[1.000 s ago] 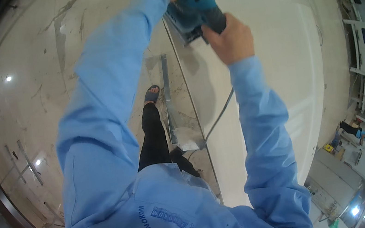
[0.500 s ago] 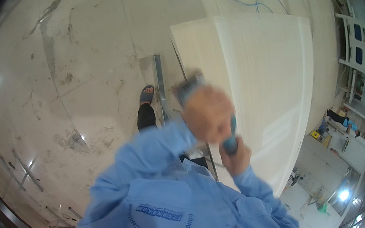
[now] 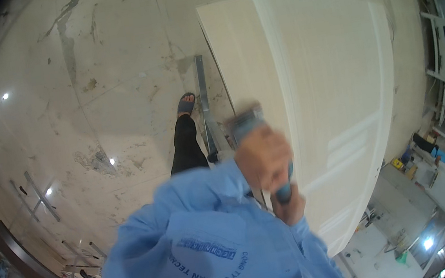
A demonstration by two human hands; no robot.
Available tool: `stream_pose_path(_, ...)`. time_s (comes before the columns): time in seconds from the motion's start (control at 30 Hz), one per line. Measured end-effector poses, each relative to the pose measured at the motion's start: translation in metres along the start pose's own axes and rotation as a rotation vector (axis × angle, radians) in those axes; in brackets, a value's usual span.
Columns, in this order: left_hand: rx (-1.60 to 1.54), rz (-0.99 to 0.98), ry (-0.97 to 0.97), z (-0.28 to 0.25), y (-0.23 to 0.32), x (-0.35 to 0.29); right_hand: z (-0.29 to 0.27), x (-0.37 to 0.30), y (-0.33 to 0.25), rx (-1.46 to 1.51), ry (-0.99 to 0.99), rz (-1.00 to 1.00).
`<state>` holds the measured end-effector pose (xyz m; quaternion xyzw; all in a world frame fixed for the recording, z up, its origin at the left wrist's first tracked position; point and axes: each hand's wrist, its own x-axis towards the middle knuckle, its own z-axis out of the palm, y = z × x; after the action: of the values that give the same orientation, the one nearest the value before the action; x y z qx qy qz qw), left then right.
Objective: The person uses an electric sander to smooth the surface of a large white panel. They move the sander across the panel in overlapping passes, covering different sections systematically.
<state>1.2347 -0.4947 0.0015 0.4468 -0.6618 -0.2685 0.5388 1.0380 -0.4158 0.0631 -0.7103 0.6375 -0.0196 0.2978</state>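
Sander point(image 3: 246, 126) sits blurred at near left edge of pale panel point(image 3: 335, 89), left hand point(image 3: 264, 157) fingers curled over it, right hand point(image 3: 291, 207) wrapping rear handle point(image 3: 283, 193); tilting or uneven pressure could gouge the edge.

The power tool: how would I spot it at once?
Find the large pale panel, then its left edge near the blue jacket. The power tool, dark and blurred, is there in the grip of the left hand and right hand. Unlike the metal bar nearby, it is held.
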Motion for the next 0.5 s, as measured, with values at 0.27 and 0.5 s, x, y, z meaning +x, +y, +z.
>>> stream_pose_path(0.27, 0.147, 0.112, 0.152, -0.079, -0.112, 0.096, 0.013, 0.147, -0.055, -0.057, 0.110, -0.256)
stream_pose_path(0.5, 0.114, -0.265, 0.122, -0.139, -0.169, 0.171, 0.021, 0.266, -0.097, -0.053, 0.259, -0.491)
